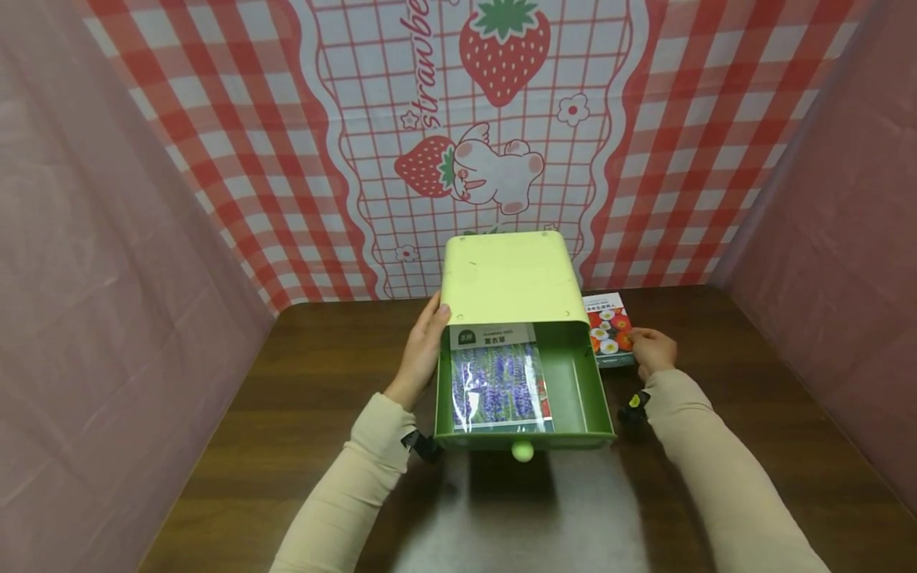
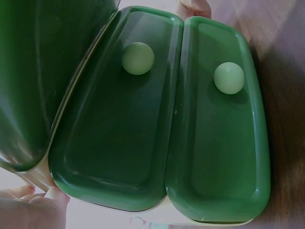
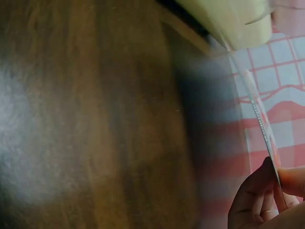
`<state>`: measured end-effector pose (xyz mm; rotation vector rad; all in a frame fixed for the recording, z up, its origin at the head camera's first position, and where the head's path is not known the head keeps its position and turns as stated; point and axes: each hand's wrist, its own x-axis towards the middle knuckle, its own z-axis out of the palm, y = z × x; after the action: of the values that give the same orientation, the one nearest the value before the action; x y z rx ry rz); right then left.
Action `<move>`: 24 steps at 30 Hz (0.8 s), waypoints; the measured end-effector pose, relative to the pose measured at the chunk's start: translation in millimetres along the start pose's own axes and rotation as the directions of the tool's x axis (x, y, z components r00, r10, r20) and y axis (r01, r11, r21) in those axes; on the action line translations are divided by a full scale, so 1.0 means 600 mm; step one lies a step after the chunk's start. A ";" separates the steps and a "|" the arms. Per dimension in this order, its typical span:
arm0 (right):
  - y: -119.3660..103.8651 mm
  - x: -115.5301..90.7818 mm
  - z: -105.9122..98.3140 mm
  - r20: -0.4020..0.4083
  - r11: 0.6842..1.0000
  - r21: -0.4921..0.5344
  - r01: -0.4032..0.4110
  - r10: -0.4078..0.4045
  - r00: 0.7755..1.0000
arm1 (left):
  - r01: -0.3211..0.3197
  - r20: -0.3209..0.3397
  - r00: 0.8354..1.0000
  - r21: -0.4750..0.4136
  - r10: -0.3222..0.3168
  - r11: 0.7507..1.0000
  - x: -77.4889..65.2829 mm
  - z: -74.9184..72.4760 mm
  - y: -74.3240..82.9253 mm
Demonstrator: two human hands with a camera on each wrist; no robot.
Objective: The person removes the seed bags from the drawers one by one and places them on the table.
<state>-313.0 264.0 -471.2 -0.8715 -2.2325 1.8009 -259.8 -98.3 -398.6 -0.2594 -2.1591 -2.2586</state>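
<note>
A small pale yellow-green cabinet [image 1: 512,274] stands on the table with its top green drawer [image 1: 573,390] pulled out. Inside that drawer lies a seed packet with purple flowers [image 1: 494,386], and the red edge of another packet shows beneath it. My left hand [image 1: 420,350] rests against the cabinet's left side, its thumb near the upper front edge. To the right of the cabinet, my right hand [image 1: 653,350] pinches a seed packet [image 1: 610,328] printed with red, orange and white flowers. In the right wrist view this packet [image 3: 262,121] appears nearly edge-on between thumb and fingers.
Two more green drawers [image 2: 114,119] with round pale knobs sit closed in the cabinet. Dark wooden table [image 1: 308,414] surrounds it. A red checked cloth with strawberries [image 1: 236,143] hangs behind, and pink curtains [image 1: 824,199] hang at both sides.
</note>
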 end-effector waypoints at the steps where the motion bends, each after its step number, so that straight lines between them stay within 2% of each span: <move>1: 0.001 -0.001 0.001 0.001 1.000 -0.007 -0.001 0.001 1.000 | -0.001 -0.002 1.000 0.001 0.001 1.000 0.000 0.000 0.000; 7: 0.008 -0.006 0.005 0.001 0.997 -0.074 0.003 -0.003 1.000 | -0.006 -0.004 1.000 0.014 0.006 1.000 0.000 0.000 0.000; 13: 0.013 -0.008 0.005 -0.010 0.987 -0.159 0.039 -0.041 0.999 | -0.018 0.003 1.000 0.009 0.018 1.000 0.001 0.000 -0.002; 17: 0.014 -0.016 0.002 0.026 0.969 -0.236 0.079 -0.075 0.997 | -0.021 0.011 1.000 0.006 0.021 1.000 0.001 0.000 -0.002; 21: 0.010 -0.025 -0.003 0.088 0.925 -0.358 0.124 -0.099 0.991 | -0.021 0.026 0.999 -0.003 0.021 1.000 0.000 0.000 -0.001; 24: 0.007 -0.025 -0.007 0.130 0.870 -0.465 0.166 -0.119 0.984 | -0.020 0.029 0.999 -0.008 0.020 1.000 -0.001 0.000 0.000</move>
<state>-297.5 260.0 -470.4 -0.6680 -2.7799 1.2700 -259.3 -98.3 -398.7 -0.3137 -2.1520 -2.2667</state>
